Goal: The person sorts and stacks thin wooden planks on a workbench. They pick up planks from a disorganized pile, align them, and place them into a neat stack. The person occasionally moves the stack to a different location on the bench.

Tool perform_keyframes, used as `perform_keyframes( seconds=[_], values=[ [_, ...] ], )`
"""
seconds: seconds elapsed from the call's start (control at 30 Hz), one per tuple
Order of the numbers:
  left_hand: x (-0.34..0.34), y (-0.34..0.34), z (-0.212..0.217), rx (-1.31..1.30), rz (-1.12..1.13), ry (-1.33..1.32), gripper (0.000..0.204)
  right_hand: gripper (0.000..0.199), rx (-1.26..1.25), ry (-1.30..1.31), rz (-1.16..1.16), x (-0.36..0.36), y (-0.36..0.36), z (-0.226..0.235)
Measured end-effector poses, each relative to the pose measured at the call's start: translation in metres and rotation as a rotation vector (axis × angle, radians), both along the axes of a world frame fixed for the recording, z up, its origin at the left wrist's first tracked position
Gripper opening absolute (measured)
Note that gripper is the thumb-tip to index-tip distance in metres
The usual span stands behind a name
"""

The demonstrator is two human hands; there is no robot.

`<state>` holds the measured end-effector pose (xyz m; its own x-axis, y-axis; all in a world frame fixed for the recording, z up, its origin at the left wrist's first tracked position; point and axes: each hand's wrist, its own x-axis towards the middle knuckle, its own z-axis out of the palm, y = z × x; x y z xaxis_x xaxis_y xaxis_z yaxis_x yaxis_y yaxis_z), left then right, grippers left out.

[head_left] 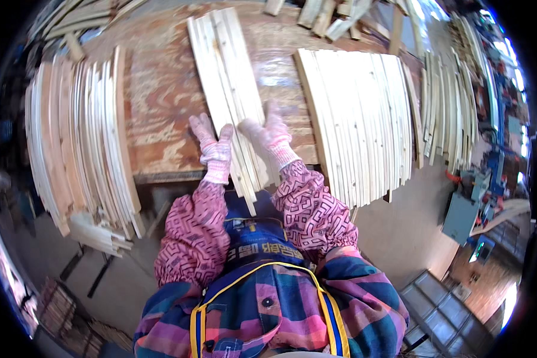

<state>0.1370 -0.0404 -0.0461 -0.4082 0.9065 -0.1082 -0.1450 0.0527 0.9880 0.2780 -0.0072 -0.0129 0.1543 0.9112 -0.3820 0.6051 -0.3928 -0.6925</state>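
Observation:
A bundle of long pale wooden slats (228,77) lies lengthwise on the worn plywood bench (161,101), its near end sticking out over the bench's front edge. My left hand (213,146), in a pink knitted glove, rests flat against the bundle's left side near that end. My right hand (269,136), gloved the same way, lies flat on top of the bundle's right side, fingers spread. Neither hand is closed around a slat.
A wide stack of slats (361,119) lies to the right on the bench, and more slats (444,113) lean beyond it. Another large stack (77,149) covers the left side. Short wood offcuts (328,18) sit at the far edge. A grey-blue machine (465,209) stands at right.

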Motion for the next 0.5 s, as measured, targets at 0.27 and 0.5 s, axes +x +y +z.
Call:
perform_keyframes(
  seconds=[0.27,0.5],
  values=[
    [0.111,-0.015,0.091,-0.092,-0.421,-0.152,0.089,0.073,0.011,0.394,0.070,0.138,-0.013,0.124],
    [0.344,-0.044,0.099,-0.162,-0.999,-0.124,0.082,0.050,0.361,-0.322,-0.068,0.380,-0.109,0.144]
  ],
)
